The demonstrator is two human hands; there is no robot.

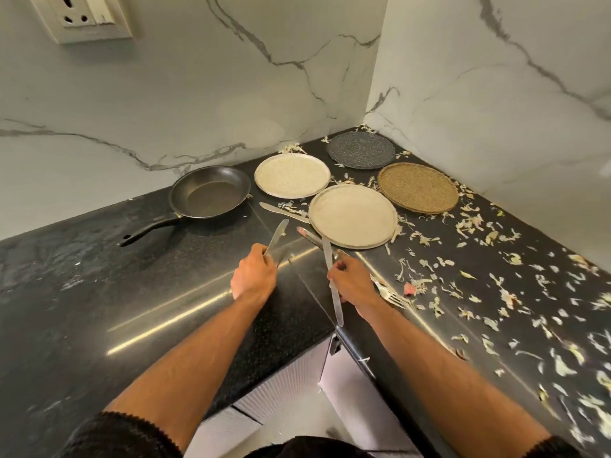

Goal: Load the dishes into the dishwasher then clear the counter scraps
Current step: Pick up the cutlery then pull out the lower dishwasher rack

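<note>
Steel cutlery is what both hands are busy with. The left hand (254, 276) is curled round the handle of a table knife (277, 237), blade pointing away toward the frying pan (209, 192) beyond it. The right hand (351, 282) grips a second knife (331, 283) near its middle, so both ends stick out, and forks (390, 295) show at its outer side, apparently in the same grasp. Just ahead of the right hand another knife (309, 235) lies on the black counter (165, 292), and a further one (284, 212) rests beyond, its end at the rim of the nearest pale plate (353, 215).

Past that plate sit a second pale plate (292, 175), a brown plate (417, 187) and a dark speckled plate (360, 150) in the corner. Vegetable scraps (496, 285) are scattered to the right of the right hand.

Cutlery like this is light, stiff and smooth, probably slippery in a bundle, so it is best taken by the handles. The plates look heavier and breakable; I would lift each by its rim. No dishwasher is in view.
</note>
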